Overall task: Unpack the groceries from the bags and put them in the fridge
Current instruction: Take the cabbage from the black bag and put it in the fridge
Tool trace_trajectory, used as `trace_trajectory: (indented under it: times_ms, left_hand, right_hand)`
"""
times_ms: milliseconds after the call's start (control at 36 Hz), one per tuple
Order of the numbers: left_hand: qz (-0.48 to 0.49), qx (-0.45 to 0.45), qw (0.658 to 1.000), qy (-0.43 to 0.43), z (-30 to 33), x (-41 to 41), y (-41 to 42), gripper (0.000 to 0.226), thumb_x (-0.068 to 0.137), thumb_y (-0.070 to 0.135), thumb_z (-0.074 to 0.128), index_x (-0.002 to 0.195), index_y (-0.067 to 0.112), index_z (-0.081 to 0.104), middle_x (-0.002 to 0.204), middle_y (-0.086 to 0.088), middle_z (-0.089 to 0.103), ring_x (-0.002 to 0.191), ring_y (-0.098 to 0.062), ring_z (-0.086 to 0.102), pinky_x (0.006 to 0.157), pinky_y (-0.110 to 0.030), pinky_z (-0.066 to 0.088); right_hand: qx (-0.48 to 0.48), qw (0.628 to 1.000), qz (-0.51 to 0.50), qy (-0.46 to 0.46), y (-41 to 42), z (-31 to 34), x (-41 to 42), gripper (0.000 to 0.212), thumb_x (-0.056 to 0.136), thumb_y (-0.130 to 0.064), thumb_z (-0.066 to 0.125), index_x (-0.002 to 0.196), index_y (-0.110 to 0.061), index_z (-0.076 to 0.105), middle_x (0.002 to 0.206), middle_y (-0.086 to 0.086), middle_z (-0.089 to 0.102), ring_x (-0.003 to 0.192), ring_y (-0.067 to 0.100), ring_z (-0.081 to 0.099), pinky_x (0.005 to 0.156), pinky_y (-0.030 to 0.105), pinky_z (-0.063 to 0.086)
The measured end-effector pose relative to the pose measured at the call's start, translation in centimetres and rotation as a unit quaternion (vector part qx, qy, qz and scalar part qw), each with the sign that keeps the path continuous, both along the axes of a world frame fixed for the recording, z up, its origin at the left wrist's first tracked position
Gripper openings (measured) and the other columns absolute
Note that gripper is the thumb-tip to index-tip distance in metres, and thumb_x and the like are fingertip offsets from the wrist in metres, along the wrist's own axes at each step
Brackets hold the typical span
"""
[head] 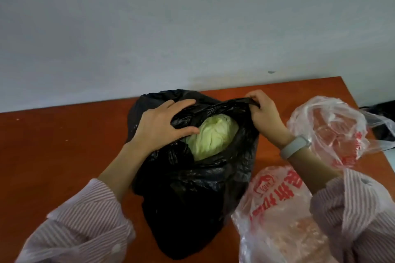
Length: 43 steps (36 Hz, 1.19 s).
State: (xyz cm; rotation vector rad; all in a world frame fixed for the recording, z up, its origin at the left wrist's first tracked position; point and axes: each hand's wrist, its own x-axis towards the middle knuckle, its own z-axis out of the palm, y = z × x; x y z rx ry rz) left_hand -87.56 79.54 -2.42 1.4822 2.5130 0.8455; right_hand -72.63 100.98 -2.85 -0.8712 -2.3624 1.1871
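A black plastic bag point(192, 194) lies on the reddish-brown table point(64, 145) with its mouth pulled apart. Inside it shows a pale green cabbage point(211, 136). My left hand point(162, 126) grips the bag's left rim, thumb touching the cabbage. My right hand point(265, 113) pinches the bag's right handle and holds it up. Most of the cabbage is hidden by the bag. No fridge is in view.
Two clear plastic bags with red print sit at the right: one near the front point(275, 213), one further back point(329, 130). A dark object point(382, 117) lies beyond the table's right edge. A pale wall point(192, 28) runs behind the table.
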Motion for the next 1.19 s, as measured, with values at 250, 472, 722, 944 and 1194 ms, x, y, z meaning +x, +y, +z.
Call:
trace_trajectory:
  times_ms: [250,472,722,944,1194]
  left_hand:
    - [0.065,0.0,0.992,0.111,-3.7,-4.7,2.3,0.032,0.078,0.033,0.051,0.091,0.017,0.075,0.071,-0.01,0.061,0.053,-0.028,0.061,0.043,-0.031,0.048]
    - [0.076,-0.255,0.964,-0.017,-8.3,-3.7,3.5,0.035,0.092,0.027,0.051,0.127,0.03,0.056,0.124,-0.003,0.058,0.115,-0.026,0.054,0.088,-0.031,0.04]
    - [0.126,0.03,0.97,-0.204,-4.7,1.3,-1.4,0.037,0.096,0.034,0.046,0.129,0.02,0.054,0.133,0.016,0.041,0.13,-0.002,0.03,0.107,-0.021,0.02]
    - [0.157,-0.12,0.978,-0.068,-7.6,9.6,-6.4,0.079,0.088,0.068,0.011,0.147,0.016,0.02,0.154,-0.003,0.025,0.143,-0.012,0.006,0.117,-0.043,0.006]
    - [0.122,-0.225,0.966,0.022,-9.1,13.4,-9.1,0.087,0.077,0.07,0.036,0.147,0.021,0.018,0.156,-0.008,0.011,0.144,-0.027,-0.004,0.113,-0.054,0.004]
  right_hand:
    - [0.288,0.929,0.222,-0.067,0.7,-3.0,0.8,0.054,0.086,-0.023,0.032,0.138,-0.037,0.026,0.094,0.016,0.05,0.06,0.035,0.052,0.042,0.037,0.047]
    - [0.255,0.881,0.278,-0.287,1.7,-10.3,4.5,0.043,0.085,-0.015,0.054,0.126,-0.027,0.052,0.11,0.017,0.05,0.1,0.038,0.051,0.077,0.043,0.043]
    - [-0.047,0.994,0.039,-0.087,-1.2,-5.7,5.6,0.04,0.092,-0.001,0.039,0.129,-0.012,0.05,0.13,0.008,0.046,0.127,0.023,0.039,0.107,0.027,0.025]
    - [-0.037,0.982,0.13,-0.132,-8.9,-6.5,9.5,0.058,0.093,-0.023,0.043,0.145,-0.012,0.022,0.14,0.011,0.041,0.128,0.024,0.038,0.105,0.028,0.03]
    - [-0.113,0.969,0.11,-0.19,-14.7,-10.2,15.6,0.041,0.095,-0.023,0.047,0.135,-0.032,0.037,0.14,-0.002,0.044,0.131,0.018,0.04,0.109,0.029,0.031]
